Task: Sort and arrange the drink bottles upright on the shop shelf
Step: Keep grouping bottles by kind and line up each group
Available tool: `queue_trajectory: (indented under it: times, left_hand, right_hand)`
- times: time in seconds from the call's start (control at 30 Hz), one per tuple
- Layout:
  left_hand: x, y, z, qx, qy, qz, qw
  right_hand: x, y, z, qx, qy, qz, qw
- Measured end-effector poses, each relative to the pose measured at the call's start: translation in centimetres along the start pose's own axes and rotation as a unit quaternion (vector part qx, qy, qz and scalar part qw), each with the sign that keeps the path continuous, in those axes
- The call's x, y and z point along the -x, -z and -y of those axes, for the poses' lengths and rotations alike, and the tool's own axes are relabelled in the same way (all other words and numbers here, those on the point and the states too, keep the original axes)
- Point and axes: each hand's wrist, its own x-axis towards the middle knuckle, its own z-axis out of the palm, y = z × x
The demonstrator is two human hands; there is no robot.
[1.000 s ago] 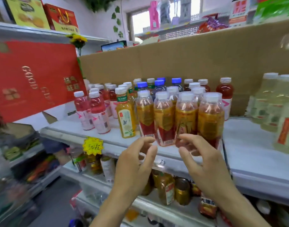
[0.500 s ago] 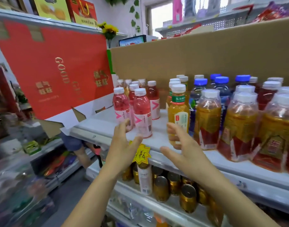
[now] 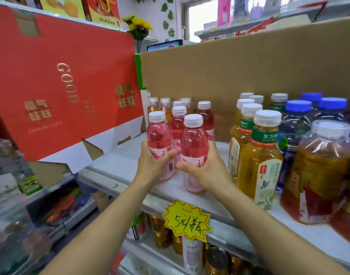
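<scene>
We moved our hands onto two pink bottles. Our left hand grips one bottle, and our right hand grips the other bottle. Both stand up on the shelf. We think the tea bottles right of our hands look tidy already.

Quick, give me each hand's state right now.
Left hand: closed round the left pink bottle, which is upright.
Right hand: closed round the right pink bottle, which is upright.

Your bare forearms reach forward and up, side by side. Your left hand wraps round a pink bottle, thumb across its front. Your right hand grips the neighbouring pink bottle, thumb pointing left.
</scene>
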Motion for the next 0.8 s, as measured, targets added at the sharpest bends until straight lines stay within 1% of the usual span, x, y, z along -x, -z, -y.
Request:
queue_trajectory:
  times: [0.17,0.27,0.43,0.63,0.8]
  left_hand:
    - [0.2,-0.1,0.1,0.022,-0.035,-0.012,0.999]
    - [1.3,0.4,-0.8,0.043,-0.049,-0.002,0.998]
    - [3.8,1.5,-2.6,0.063,-0.065,0.002,0.996]
    - [9.0,2.7,-5.3,0.066,-0.09,0.013,0.994]
    - [14.8,2.9,-7.6,0.092,-0.092,0.032,0.991]
  right_hand:
    - [-0.1,0.1,0.1,0.001,0.01,-0.009,1.0]
    - [0.5,0.3,0.5,0.017,0.018,-0.005,1.0]
    - [2.8,0.8,2.5,0.0,0.045,-0.023,0.999]
    - [7.2,2.7,6.0,-0.017,0.087,-0.039,0.995]
    - [12.4,5.3,8.3,-0.04,0.078,-0.053,0.995]
